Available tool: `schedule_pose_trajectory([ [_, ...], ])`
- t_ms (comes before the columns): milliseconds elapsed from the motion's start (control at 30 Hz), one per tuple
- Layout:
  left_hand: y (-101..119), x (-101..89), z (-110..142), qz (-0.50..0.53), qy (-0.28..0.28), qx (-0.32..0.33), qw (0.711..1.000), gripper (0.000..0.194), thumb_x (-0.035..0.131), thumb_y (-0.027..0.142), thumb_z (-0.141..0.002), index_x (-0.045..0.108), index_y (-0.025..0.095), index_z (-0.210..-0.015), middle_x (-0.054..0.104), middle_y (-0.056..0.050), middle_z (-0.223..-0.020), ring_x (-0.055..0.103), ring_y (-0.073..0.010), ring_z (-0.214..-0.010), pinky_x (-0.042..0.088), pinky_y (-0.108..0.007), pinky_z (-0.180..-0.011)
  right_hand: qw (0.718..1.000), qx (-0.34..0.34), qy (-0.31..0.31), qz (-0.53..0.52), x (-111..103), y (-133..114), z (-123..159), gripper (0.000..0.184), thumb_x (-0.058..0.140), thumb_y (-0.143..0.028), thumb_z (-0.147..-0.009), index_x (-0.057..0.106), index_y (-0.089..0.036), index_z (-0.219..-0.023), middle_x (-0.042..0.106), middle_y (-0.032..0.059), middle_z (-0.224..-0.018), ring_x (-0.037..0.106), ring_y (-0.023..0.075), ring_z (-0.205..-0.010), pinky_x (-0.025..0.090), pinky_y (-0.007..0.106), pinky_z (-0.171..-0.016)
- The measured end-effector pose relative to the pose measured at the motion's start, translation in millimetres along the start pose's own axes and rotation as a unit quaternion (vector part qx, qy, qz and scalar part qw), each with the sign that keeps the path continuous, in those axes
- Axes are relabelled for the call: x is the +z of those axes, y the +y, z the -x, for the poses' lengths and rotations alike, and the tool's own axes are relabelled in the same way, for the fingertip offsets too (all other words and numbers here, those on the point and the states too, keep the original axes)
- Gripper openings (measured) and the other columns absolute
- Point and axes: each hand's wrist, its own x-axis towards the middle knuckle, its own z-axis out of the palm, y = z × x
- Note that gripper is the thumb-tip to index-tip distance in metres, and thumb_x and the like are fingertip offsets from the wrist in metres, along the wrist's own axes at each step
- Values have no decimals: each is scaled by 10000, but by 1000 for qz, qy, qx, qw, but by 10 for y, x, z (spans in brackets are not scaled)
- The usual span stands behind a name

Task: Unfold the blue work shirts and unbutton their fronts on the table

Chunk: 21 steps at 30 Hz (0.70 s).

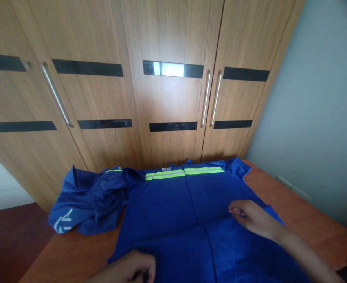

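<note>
A blue work garment (179, 212) with yellow-and-grey reflective stripes (185, 173) lies spread flat on a reddish-brown wooden table (309, 212). My right hand (254, 218) rests on the cloth right of the centre seam, fingers together and bent, pressing the fabric. My left hand (132, 269) sits at the near edge of the garment at the bottom of the view, fingers curled onto the cloth. A second blue garment (90, 200) with white lettering lies crumpled at the left end of the table.
A wooden wardrobe (149, 94) with black bands and metal bar handles (205, 98) stands right behind the table. A grey wall (323, 118) runs along the right. Dark red floor (11, 239) shows at the lower left.
</note>
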Motion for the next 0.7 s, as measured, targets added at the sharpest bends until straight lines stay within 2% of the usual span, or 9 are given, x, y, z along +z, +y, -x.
schedule_pose_trajectory([
  [100,90,-8,-56,3,12,14,1000,342,381,8,-729,641,218,-799,649,47,-840,578,-118,-853,400,-178,-766,999,-7,9,52,272,-423,-398,218,461,-316,-862,625,-239,-985,694,44,-876,642,204,-831,439,288,-747],
  [200,128,38,-106,0,28,32,999,357,373,-3,-722,647,217,-787,662,47,-816,593,-115,-835,403,-180,-759,997,29,21,73,536,-739,-784,314,482,-400,-872,588,-202,-1092,683,134,-1023,632,289,-969,451,375,-813],
  [333,135,116,-92,-25,38,38,998,369,392,9,-721,664,241,-813,683,48,-852,600,-122,-868,405,-197,-790,996,83,21,20,719,-841,-1172,354,607,-187,-738,598,-98,-1080,675,241,-997,628,388,-969,438,495,-828],
  [433,126,111,-18,-32,27,32,999,391,398,7,-716,671,255,-844,690,49,-896,602,-123,-896,407,-197,-801,994,80,41,-54,642,-735,-1350,335,618,-84,-642,639,-112,-976,696,188,-918,639,362,-946,448,459,-827],
  [533,116,61,54,-42,28,22,999,406,393,2,-700,671,261,-845,689,54,-893,606,-121,-890,407,-193,-772,980,76,80,-168,422,-604,-1482,333,581,-112,-676,630,-166,-1001,676,50,-726,657,242,-771,484,340,-719],
  [633,134,3,85,-55,22,21,998,403,391,10,-696,668,260,-846,685,53,-865,609,-119,-851,405,-190,-723,940,74,134,-306,172,-538,-1611,348,534,-196,-748,574,-213,-1093,554,-52,-556,551,143,-514,449,248,-521],
  [700,160,-29,89,-65,28,28,997,401,385,13,-701,663,258,-851,680,51,-851,608,-117,-832,405,-190,-709,902,65,170,-392,22,-541,-1702,316,511,-246,-779,555,-228,-1092,497,-71,-530,483,118,-456,413,220,-456],
])
